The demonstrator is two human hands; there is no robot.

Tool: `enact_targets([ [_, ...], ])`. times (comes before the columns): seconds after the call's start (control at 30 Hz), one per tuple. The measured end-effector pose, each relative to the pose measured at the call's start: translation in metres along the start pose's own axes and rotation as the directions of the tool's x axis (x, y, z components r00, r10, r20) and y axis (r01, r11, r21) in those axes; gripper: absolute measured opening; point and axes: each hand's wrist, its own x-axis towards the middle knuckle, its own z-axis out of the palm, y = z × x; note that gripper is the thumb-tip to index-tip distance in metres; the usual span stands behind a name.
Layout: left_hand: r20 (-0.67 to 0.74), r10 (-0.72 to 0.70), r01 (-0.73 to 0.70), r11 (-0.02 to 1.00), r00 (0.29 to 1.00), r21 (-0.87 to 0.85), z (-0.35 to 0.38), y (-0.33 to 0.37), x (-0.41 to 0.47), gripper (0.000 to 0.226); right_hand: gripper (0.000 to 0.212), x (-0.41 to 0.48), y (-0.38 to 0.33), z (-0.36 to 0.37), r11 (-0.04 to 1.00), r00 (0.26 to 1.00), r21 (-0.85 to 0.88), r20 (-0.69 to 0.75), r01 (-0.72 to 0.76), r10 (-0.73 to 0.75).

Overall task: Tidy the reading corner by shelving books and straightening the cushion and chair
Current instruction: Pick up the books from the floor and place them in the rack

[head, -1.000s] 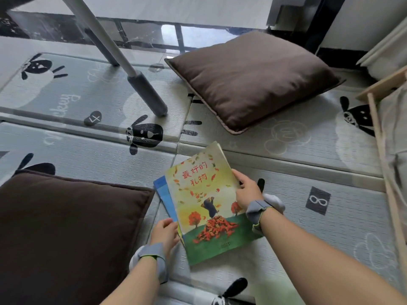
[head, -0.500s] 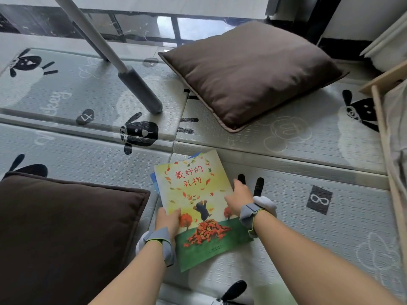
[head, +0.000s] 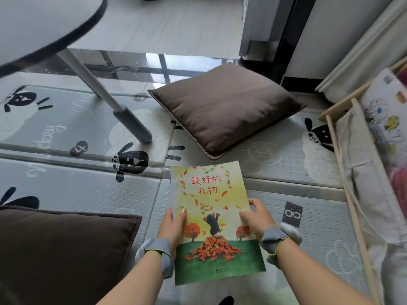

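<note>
A picture book (head: 211, 208) with a yellow and green cover, autumn leaves and red Chinese lettering sits squarely in front of me over the play mat. My left hand (head: 174, 225) grips its left edge, thumb on the cover. My right hand (head: 256, 216) grips its right edge the same way. The blue book seen under it earlier is hidden. One brown cushion (head: 222, 108) lies askew on the mat beyond the book. A second brown cushion (head: 57, 252) lies at the lower left. A chair leg (head: 130, 123) stands on the mat at the upper left.
A wooden sling bookshelf (head: 352, 172) with cloth pockets and a few books stands along the right edge. The grey animal-print play mat (head: 72, 190) covers the floor. The chair seat's edge (head: 44, 29) overhangs the top left. A dark door frame (head: 286, 40) rises behind the cushion.
Both hands have closed on the book's side edges and turned it from tilted to square. The blue book beneath no longer shows. My view has lifted, showing the chair seat and the bookshelf.
</note>
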Motion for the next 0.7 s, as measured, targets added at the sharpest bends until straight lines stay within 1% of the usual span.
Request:
enact_targets([
  [0.13,0.085,0.026,-0.029,0.999,0.996,0.039,0.017,0.03,-0.02,0.027,0.028,-0.026,-0.012,-0.029,0.998,0.997,0.048,-0.055,0.049,-0.047],
  [0.27,0.176,0.086,-0.104,0.99,0.981,0.098,0.029,0.05,-0.039,0.022,0.036,-0.053,-0.018,-0.056,0.993,0.99,0.079,-0.118,0.091,-0.081],
  [0.43,0.342,0.142,-0.203,0.968,0.929,0.15,0.052,0.082,-0.073,0.011,0.034,-0.105,-0.023,-0.107,0.988,0.981,0.123,-0.184,0.09,-0.066],
  [0.5,0.408,0.171,-0.255,0.953,0.897,0.162,0.07,0.096,-0.088,0.013,0.033,-0.126,-0.024,-0.131,0.987,0.971,0.118,-0.224,0.108,-0.08],
  [0.57,0.47,0.173,-0.296,0.933,0.866,0.202,0.095,0.111,-0.106,0.024,0.029,-0.153,-0.026,-0.158,0.99,0.956,0.058,-0.273,0.127,-0.107],
  [0.6,0.492,0.171,-0.317,0.92,0.854,0.231,0.109,0.117,-0.116,0.028,0.028,-0.167,-0.027,-0.171,0.992,0.948,-0.004,-0.293,0.126,-0.122],
  [0.7,0.537,0.159,-0.375,0.869,0.829,0.322,0.153,0.134,-0.148,0.033,0.03,-0.212,-0.027,-0.212,0.979,0.914,-0.168,-0.369,0.114,-0.17],
])
